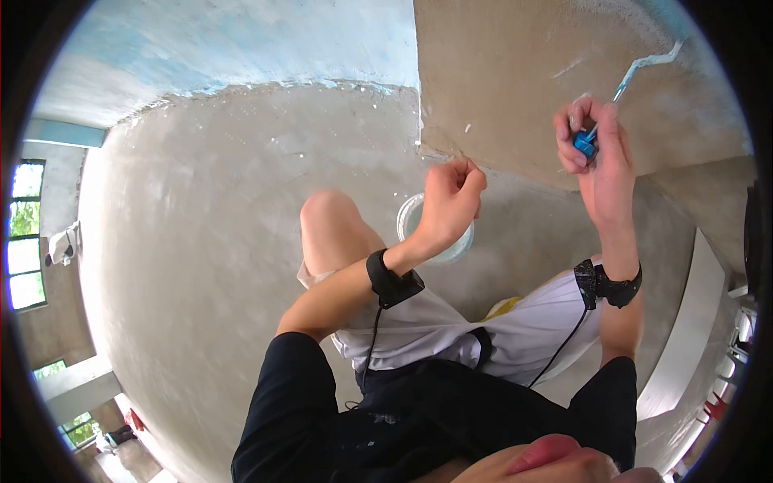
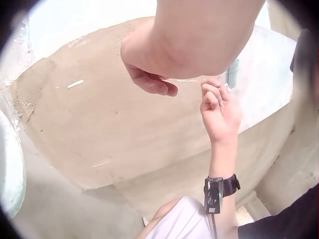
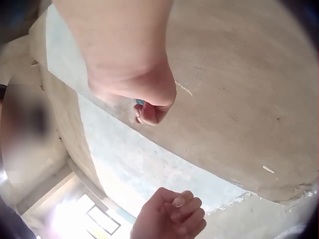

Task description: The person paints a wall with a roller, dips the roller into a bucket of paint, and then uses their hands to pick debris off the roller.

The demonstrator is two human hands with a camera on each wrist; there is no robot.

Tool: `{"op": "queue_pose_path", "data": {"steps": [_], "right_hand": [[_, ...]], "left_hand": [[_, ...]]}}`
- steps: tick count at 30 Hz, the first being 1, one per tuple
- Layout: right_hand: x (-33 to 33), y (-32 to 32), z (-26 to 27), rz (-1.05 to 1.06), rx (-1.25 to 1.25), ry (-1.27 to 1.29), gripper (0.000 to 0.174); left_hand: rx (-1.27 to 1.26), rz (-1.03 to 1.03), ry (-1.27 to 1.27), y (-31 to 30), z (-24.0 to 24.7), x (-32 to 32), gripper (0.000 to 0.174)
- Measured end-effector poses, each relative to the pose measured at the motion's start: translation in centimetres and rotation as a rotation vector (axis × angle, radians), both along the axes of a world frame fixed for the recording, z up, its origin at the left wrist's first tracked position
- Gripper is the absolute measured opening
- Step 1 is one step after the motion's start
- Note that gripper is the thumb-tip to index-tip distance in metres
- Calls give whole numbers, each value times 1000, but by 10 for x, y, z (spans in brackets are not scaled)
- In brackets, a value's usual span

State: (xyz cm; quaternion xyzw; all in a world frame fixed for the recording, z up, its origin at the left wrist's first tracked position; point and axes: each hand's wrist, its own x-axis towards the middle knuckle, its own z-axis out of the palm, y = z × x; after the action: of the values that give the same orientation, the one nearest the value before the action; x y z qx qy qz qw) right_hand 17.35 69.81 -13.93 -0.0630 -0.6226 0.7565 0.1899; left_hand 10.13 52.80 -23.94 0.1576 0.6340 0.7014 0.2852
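My right hand (image 1: 600,157) grips the blue handle (image 1: 585,145) of a paint roller, raised before the wall. Its bent metal rod (image 1: 646,60), smeared with pale blue paint, reaches to the upper right. The roller sleeve (image 2: 233,73) shows beyond the fingers in the left wrist view. My left hand (image 1: 451,201) is held up in front of my knees with curled fingers, and nothing shows in it. Below it, partly hidden by that hand and wrist, a round whitish bucket (image 1: 405,216) stands on the floor.
The tan wall (image 1: 515,88) meets a pale blue painted wall (image 1: 306,40) at a corner. Grey floor (image 1: 201,217) with white paint specks spreads around my bent knees. A whitish ledge (image 1: 684,322) lies at the right, and windows (image 1: 26,233) are at the far left.
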Motion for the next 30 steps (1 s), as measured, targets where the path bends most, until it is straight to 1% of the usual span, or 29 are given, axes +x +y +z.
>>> {"op": "queue_pose_path", "data": {"steps": [1,2,3,5,6,8,9,10,11,12,13,14,15,16,17,19,21,24,26,28,30], "right_hand": [[-2,2,-5,-13,33,-61,43],[-4,4,-14,-10,29,-47,43],[-2,4,-26,19,20,-101,43],[-4,2,-46,45,-4,-220,43],[-4,0,-48,45,-8,-222,43],[-1,-8,-53,40,-91,-254,29],[1,-12,-51,42,-97,-272,29],[2,-18,-45,18,18,-298,21],[3,-19,-39,-6,134,-323,20],[3,-18,-37,-1,134,-336,20],[2,-17,-36,13,69,-349,23],[2,-16,-34,26,5,-360,30],[2,-17,-30,32,4,-372,30],[2,-18,-27,42,-26,-377,32],[3,-20,-25,47,-54,-376,34],[5,-21,-23,32,-40,-385,34],[7,-22,-23,18,-26,-387,34],[9,-20,-23,9,3,-404,34],[10,-21,-24,-35,66,-426,36],[11,-19,-20,-23,76,-451,36],[11,-21,-18,-10,89,-471,36]], "left_hand": [[8,-14,-43,0,-2,-1,22],[15,-28,-86,-1,-5,-4,24],[-3,-34,-71,-4,-6,-4,26],[-12,-60,-94,-6,2,-8,27],[-15,-87,-125,-6,6,-10,28],[-6,-122,-124,-9,7,-12,30],[11,-155,-116,-9,7,-11,33],[11,-149,-130,-10,8,-9,33],[80,-153,-85,-8,11,-9,32],[150,-155,-38,-6,13,-8,32],[149,-149,-53,-4,16,-8,32],[163,-133,-7,-4,19,-7,26],[174,-119,37,-4,20,-5,22],[172,-115,25,-4,20,-5,22],[211,-121,14,-4,19,-4,16],[246,-126,-2,-4,19,-2,14],[202,-130,64,-6,19,-2,13],[199,-115,79,-8,19,-1,14],[182,-122,92,-8,19,-2,14],[166,-131,105,-7,19,-1,14],[132,-58,162,-4,19,1,12]]}}
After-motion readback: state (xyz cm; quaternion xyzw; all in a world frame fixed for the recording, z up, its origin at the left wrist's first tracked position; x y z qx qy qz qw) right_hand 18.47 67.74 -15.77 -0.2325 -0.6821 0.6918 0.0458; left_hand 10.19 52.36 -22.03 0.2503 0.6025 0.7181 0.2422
